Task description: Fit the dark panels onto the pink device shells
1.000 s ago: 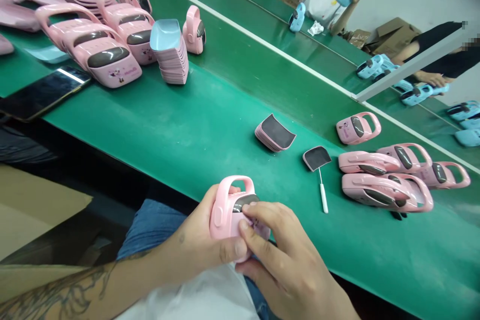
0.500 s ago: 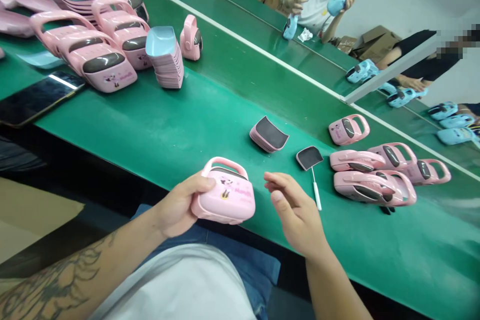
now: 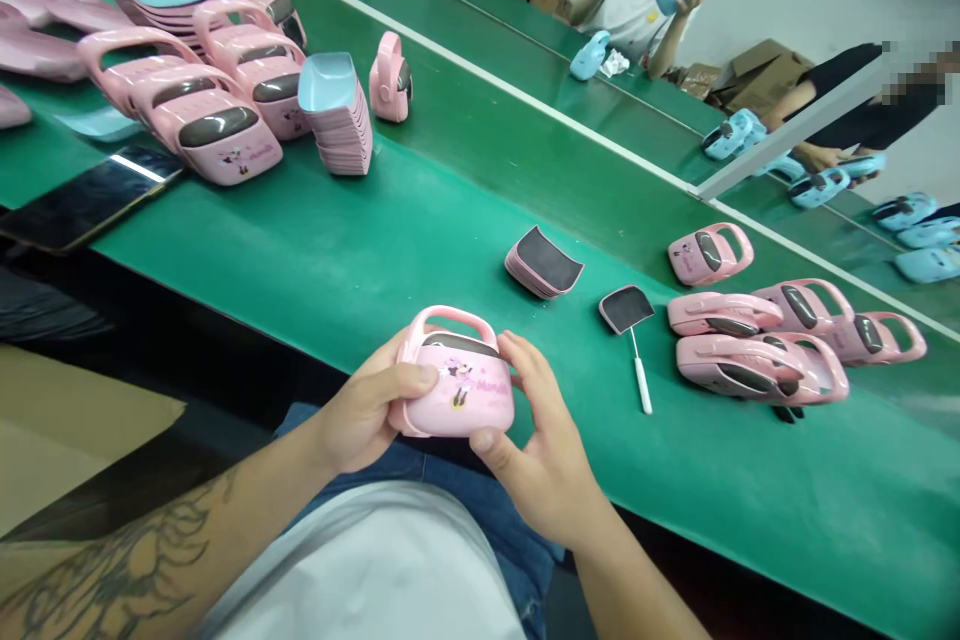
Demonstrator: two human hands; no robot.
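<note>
A pink plastic case with a carry handle (image 3: 463,390) and a printed cartoon figure is held over the table's near edge, handle up, its dark window strip along the top. My left hand (image 3: 375,400) grips its left side, thumb across the printed front and fingers behind. My right hand (image 3: 544,450) closes round the right side, thumb at the lower corner and fingers at the upper edge. Beyond it lie a stack of curved pink panels with dark faces (image 3: 547,263), a single dark-faced panel (image 3: 627,308) and a white-handled tool with a thin shaft (image 3: 642,385).
More pink cases (image 3: 757,365) lie at the right, others (image 3: 225,135) at the left beside a stack of pink and light-blue panels (image 3: 337,115). A phone (image 3: 94,195) rests at the table's left edge. Across the green table (image 3: 420,220), people handle light-blue cases (image 3: 821,185).
My right hand has moved left and taken hold of the case's right side. The left hand keeps its grip, and the case has tipped slightly, showing its front more squarely.
</note>
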